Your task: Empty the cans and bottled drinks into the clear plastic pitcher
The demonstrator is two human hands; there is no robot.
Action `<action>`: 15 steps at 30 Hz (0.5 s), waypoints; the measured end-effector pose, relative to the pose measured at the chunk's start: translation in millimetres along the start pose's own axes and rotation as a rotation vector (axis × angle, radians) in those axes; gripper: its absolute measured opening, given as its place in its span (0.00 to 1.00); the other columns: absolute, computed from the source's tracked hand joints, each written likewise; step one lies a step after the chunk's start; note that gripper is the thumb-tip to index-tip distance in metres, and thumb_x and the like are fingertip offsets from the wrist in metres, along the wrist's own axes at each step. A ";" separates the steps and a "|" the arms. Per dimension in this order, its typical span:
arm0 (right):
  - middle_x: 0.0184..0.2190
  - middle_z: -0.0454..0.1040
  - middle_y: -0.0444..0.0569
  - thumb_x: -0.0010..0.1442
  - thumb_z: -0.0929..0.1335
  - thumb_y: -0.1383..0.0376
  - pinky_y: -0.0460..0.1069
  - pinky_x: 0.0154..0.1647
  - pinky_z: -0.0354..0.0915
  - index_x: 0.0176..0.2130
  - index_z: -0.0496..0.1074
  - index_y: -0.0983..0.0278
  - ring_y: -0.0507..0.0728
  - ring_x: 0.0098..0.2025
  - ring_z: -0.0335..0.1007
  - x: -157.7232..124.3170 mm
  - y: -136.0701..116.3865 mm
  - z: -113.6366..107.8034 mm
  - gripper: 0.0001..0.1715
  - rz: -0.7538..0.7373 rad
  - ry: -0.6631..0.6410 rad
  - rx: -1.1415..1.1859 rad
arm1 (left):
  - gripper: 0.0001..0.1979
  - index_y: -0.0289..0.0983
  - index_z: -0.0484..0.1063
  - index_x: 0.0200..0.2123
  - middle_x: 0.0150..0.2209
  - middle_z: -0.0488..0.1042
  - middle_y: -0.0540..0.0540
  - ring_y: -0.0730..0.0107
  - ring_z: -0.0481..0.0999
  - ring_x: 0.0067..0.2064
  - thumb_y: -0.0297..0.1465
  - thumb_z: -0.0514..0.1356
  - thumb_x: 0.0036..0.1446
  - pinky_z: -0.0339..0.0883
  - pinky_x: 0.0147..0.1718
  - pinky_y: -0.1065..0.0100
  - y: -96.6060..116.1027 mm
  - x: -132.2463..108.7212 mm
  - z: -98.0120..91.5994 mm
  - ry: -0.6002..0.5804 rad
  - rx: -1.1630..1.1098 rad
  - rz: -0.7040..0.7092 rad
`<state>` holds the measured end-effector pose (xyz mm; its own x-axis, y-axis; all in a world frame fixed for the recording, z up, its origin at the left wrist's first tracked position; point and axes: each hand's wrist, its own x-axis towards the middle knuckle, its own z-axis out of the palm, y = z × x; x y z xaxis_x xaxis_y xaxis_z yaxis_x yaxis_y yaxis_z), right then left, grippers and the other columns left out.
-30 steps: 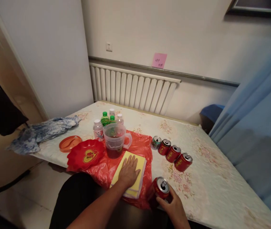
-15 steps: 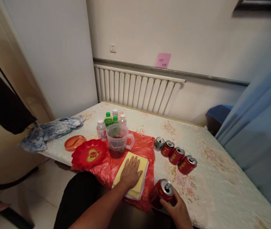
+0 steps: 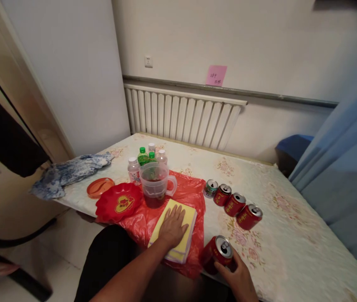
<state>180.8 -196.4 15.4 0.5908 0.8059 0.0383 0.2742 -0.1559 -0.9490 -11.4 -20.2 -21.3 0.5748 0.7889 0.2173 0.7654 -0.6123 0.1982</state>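
Observation:
My left hand (image 3: pixel 172 226) lies flat, fingers spread, on a stack of yellow cloths (image 3: pixel 178 228) that sits on a red plastic bag (image 3: pixel 189 197). My right hand (image 3: pixel 238 279) is wrapped round a red drink can (image 3: pixel 218 253) at the table's near edge; the can's top is open and it leans left. Just beyond the cloths stands a clear plastic jug (image 3: pixel 155 184) with dark red liquid in its bottom.
A row of several cans (image 3: pixel 235 204) lies to the right of the bag. Several small bottles (image 3: pixel 145 161) stand behind the jug. A red dish (image 3: pixel 119 203), an orange lid (image 3: pixel 99 187) and a blue patterned cloth (image 3: pixel 68 174) are at the left. A radiator (image 3: pixel 181 115) and a blue curtain (image 3: pixel 348 167) border the table (image 3: pixel 291 235).
The view has shifted slightly, so everything sits a little further right in the picture. Both hands keep their places on the cloths and the can.

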 end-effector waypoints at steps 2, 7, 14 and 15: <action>0.44 0.80 0.55 0.37 0.75 0.56 0.57 0.50 0.71 0.46 0.77 0.66 0.70 0.50 0.74 0.0 0.5 -0.7 0.35 0.022 -0.003 -0.009 | 0.29 0.36 0.57 0.66 0.68 0.56 0.40 0.52 0.50 0.70 0.43 0.49 0.66 0.46 0.66 0.48 -1.0 -0.9 2.9 0.005 0.002 0.004; 0.41 0.82 0.53 0.34 0.76 0.55 0.56 0.49 0.72 0.43 0.78 0.64 0.70 0.49 0.75 1.5 0.5 -3.1 0.34 0.088 -0.038 -0.060 | 0.29 0.37 0.57 0.65 0.68 0.56 0.41 0.54 0.50 0.70 0.44 0.49 0.65 0.46 0.66 0.49 -3.3 -2.1 8.7 0.017 0.002 0.008; 0.39 0.82 0.52 0.34 0.76 0.54 0.54 0.46 0.73 0.42 0.78 0.63 0.69 0.47 0.77 -0.1 -7.1 -3.4 0.33 0.057 -0.020 -0.098 | 0.30 0.36 0.58 0.65 0.68 0.57 0.40 0.53 0.51 0.70 0.45 0.49 0.65 0.46 0.66 0.49 -5.0 -2.7 11.2 0.037 -0.012 0.016; 0.38 0.82 0.52 0.34 0.76 0.54 0.54 0.46 0.73 0.42 0.78 0.63 0.68 0.46 0.77 -0.5 -8.2 -3.5 0.33 0.051 -0.013 -0.096 | 0.30 0.36 0.58 0.65 0.68 0.57 0.40 0.53 0.51 0.70 0.45 0.49 0.65 0.46 0.66 0.49 -5.2 -2.9 11.6 0.038 -0.013 0.017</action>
<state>180.9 -197.5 24.2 0.5959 0.8030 -0.0137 0.3161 -0.2503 -0.9151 -13.7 -18.6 -34.1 0.5764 0.7757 0.2572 0.7513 -0.6268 0.2067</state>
